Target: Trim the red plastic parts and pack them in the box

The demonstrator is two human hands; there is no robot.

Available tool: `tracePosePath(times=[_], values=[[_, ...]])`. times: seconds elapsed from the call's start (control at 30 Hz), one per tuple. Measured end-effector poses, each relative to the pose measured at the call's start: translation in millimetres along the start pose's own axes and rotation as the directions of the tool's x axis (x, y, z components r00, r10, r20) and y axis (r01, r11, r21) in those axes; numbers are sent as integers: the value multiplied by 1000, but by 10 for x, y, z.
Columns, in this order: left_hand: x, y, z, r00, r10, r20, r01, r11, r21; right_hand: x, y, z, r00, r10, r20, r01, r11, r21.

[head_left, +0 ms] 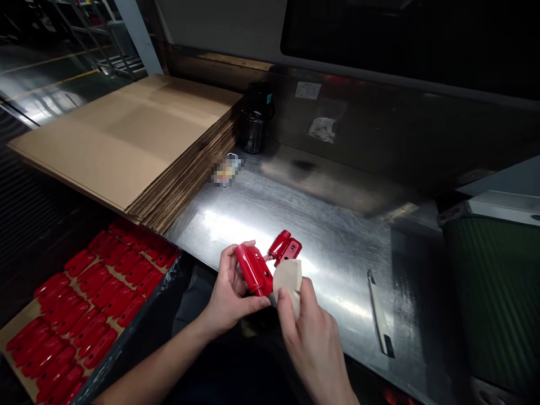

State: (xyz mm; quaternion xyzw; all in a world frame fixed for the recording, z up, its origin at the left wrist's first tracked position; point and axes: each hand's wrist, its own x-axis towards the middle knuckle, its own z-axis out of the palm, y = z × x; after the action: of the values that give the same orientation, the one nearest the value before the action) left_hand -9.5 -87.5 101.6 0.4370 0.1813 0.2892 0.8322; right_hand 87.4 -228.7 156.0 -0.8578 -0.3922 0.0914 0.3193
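My left hand [232, 292] grips a glossy red plastic part [253, 269], a rounded barrel with a flat flange along its right side. Pinched between the thumb and fingers of my right hand [310, 326] is a folded beige cloth or pad [287, 280]. Its left edge is close to the red part; whether the two touch I cannot tell. Just beyond, a second red part [280, 245] of similar form lies on the metal table [337, 247]. My palms are mostly hidden from view.
Stacked cardboard sheets [139, 129] cover the table's left end. Below them, a bin holds rows of red parts [101, 287] on cardboard. A utility knife [379, 315] lies on the right, near a green ribbed conveyor belt [498, 292]. A dark jar [253, 124] stands at the back.
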Motion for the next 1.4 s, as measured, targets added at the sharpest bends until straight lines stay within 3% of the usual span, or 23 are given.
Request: tracePosePath(times=[0.1, 0.23, 0.4, 0.5, 0.7, 0.83, 1.17, 1.4], values=[[-12, 0, -9, 1000, -6, -7, 6, 1000, 14, -25, -10, 36, 999, -14, 44, 13, 999, 30], [-24, 10, -36, 1000, 0, -14, 0, 1000, 28, -33, -37, 65, 998, 56, -8, -56, 998, 16], [-22, 38, -66, 1000, -4, 12, 4, 1000, 24, -22, -60, 43, 993, 58, 103, -67, 993, 93], [-13, 39, -68, 1000, -8, 22, 8, 1000, 13, -46, -39, 75, 991, 120, 65, -125, 989, 77], [-9, 6, -74, 1000, -18, 24, 18, 1000, 0, -82, 55, 125, 995, 101, 22, -101, 995, -1], [-3, 9, -78, 999, -38, 29, 38, 999, 3, -78, 94, 87, 987, 66, 149, -74, 996, 45], [31, -4, -78, 999, -53, 9, 53, 999, -10, -67, 31, 117, 999, -7, 41, 8, 1000, -20], [64, 0, -114, 997, -75, -8, 74, 996, -38, -82, -60, 169, 995, 3, 100, -14, 994, 110]])
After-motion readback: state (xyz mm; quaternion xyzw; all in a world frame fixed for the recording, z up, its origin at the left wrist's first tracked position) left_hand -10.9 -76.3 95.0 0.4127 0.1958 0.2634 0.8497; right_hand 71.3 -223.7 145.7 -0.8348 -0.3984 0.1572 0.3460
